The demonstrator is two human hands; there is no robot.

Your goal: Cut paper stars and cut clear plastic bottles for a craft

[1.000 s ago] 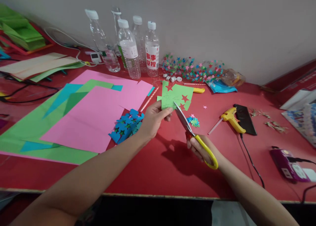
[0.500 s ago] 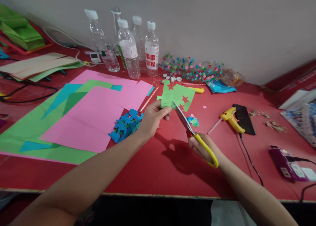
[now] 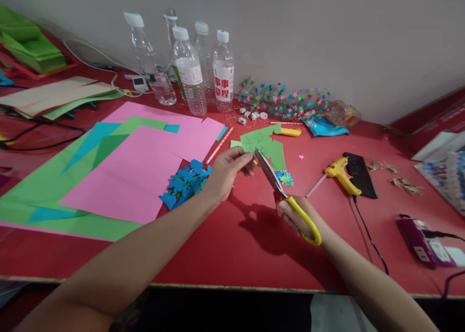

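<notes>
My left hand [image 3: 227, 172] pinches the near left edge of a green sheet of paper [image 3: 271, 150] between thumb and fingers. Star outlines are drawn in pencil on the sheet, and its right and lower edges have notches where shapes are cut out. My right hand [image 3: 296, 216] grips yellow-handled scissors [image 3: 267, 170]. Their blades look nearly together, tips at the sheet beside my left fingertips. Below the sheet lies a small pile of cut-out paper stars [image 3: 285, 178]. Blue paper with star-shaped holes [image 3: 181, 184] rests left of my left hand.
Large pink paper [image 3: 127, 174] overlaps green and blue sheets at left. Several plastic bottles [image 3: 191, 75] stand by the wall. A star-covered clear bottle [image 3: 285, 101] lies behind a yellow cutter [image 3: 290, 132]. At right are a yellow glue gun [image 3: 341, 172], a phone [image 3: 361, 174] and a purple power socket [image 3: 423, 242].
The green sheet has turned in my left hand, so its drawn stars now face the upper left and its cut edges lie to the right. The scissors have barely moved.
</notes>
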